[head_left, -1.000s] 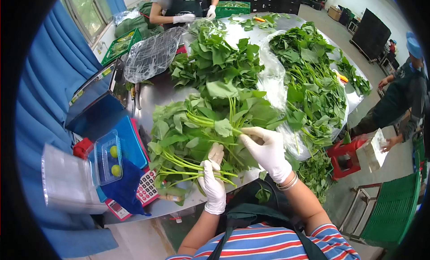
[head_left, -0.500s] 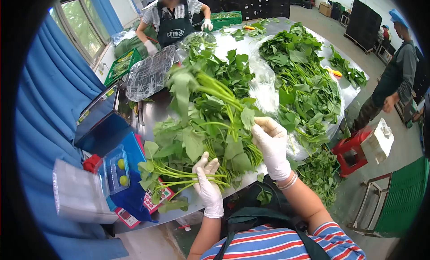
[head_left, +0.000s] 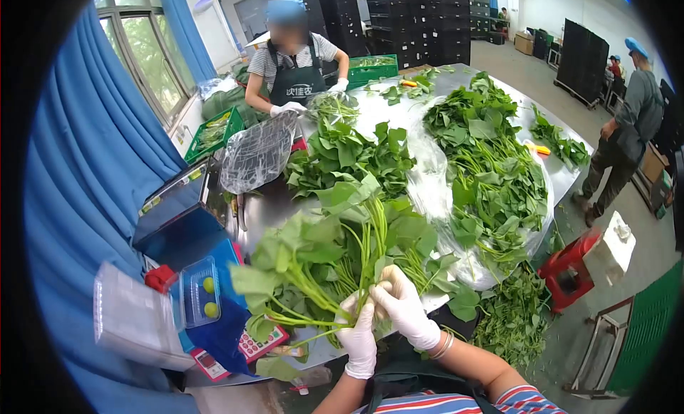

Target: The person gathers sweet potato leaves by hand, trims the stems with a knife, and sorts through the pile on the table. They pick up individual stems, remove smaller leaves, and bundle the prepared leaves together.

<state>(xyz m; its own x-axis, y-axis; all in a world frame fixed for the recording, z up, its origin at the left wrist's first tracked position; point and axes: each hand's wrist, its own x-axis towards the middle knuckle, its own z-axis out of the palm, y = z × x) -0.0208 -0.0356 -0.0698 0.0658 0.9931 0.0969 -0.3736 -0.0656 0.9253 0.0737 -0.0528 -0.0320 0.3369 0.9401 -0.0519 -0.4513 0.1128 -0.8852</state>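
My gloved left hand is closed around the lower stems of a bunch of leafy greens. Its leaves fan out to the left and upward. Right beside it, my gloved right hand pinches stems against the same bunch, fingertips nearly touching the left hand's. Behind the hands, a loose pile of greens lies on the metal table. A larger heap of leafy stems rests on clear plastic sheeting to the right.
A scale and clear plastic tubs stand at the left. An aproned person works across the table; another person stands at the right. Orange-handled tools lie by the greens. A red stool is on the floor.
My right hand has come down and left to meet my left hand, and its stems now join the bunch. The camera view has tilted up. The person across has brought both hands to the greens.
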